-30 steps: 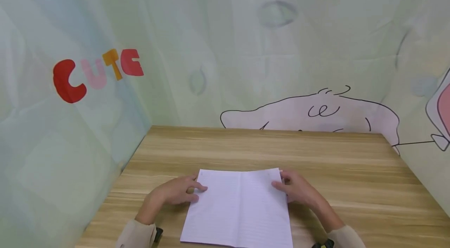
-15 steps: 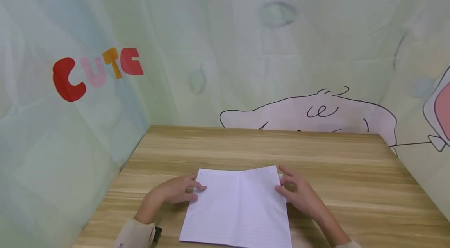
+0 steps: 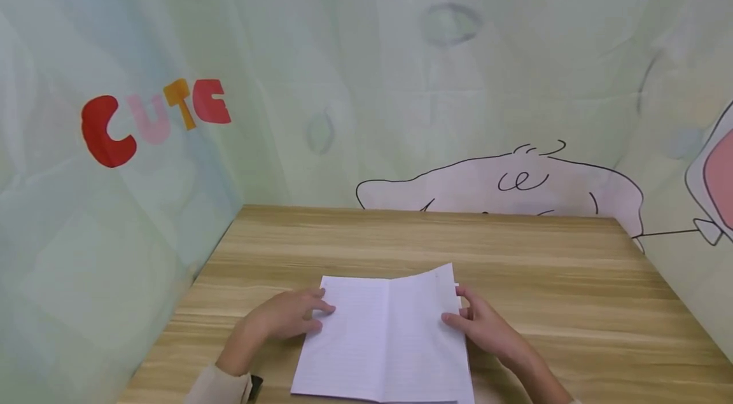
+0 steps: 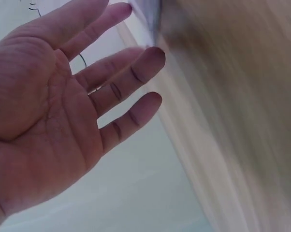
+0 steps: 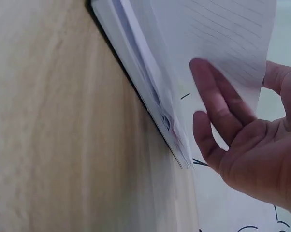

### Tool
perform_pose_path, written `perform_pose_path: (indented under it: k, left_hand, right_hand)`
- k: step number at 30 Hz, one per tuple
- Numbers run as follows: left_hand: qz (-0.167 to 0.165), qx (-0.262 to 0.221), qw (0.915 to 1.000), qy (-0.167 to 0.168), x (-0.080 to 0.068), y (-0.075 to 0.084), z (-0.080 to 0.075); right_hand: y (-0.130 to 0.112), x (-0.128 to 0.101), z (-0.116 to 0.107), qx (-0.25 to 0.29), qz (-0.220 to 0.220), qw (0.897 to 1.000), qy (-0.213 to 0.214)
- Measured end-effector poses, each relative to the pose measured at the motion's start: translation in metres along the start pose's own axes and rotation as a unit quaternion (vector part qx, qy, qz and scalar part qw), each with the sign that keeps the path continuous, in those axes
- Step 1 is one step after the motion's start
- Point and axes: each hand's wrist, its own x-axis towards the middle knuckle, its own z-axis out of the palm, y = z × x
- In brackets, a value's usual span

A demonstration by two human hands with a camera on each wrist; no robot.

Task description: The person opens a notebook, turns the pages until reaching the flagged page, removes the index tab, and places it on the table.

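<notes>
- Head view is showing two sleeves at the near edge, with both hands reaching forward onto an open notebook [image 3: 386, 340] that is lying flat on the near middle of the wooden bench [image 3: 544, 277].
- The left hand [image 3: 286, 316] is resting at the notebook's left edge, fingers straight and relaxed, fingertips touching the left page; in the left wrist view the palm [image 4: 53, 121] is lying open with nothing held.
- The right hand [image 3: 481, 326] is sitting at the right edge, fingers loosely extended, with the top right page [image 3: 426, 308] lifting a little off the stack beside it.
- In the right wrist view the fingers [image 5: 210, 101] are pressing against the underside of that lined page [image 5: 223, 43], which is standing apart from the pages below; the thumb is hidden behind the sheet, so I cannot tell if it is pinching.
- Farther back, the bench is running to a pale printed curtain [image 3: 366, 73] carrying the red and orange letters "CUTE" [image 3: 154, 118] on the left and a line-drawn cartoon figure [image 3: 504, 184] behind the far edge.
</notes>
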Motion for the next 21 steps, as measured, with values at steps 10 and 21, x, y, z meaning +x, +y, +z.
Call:
perform_pose_path:
  k: [10,21]
  left_hand:
    - [0.034,-0.006,0.9994,0.001,0.001,0.022,-0.004]
    - [0.062,-0.002,0.9979,0.020,0.002,0.025,-0.001]
  right_hand:
    - [-0.009,0.002,0.003,0.017,-0.015,0.998,-0.059]
    - [-0.025,0.000,0.010,-0.023,-0.033,0.995,-0.089]
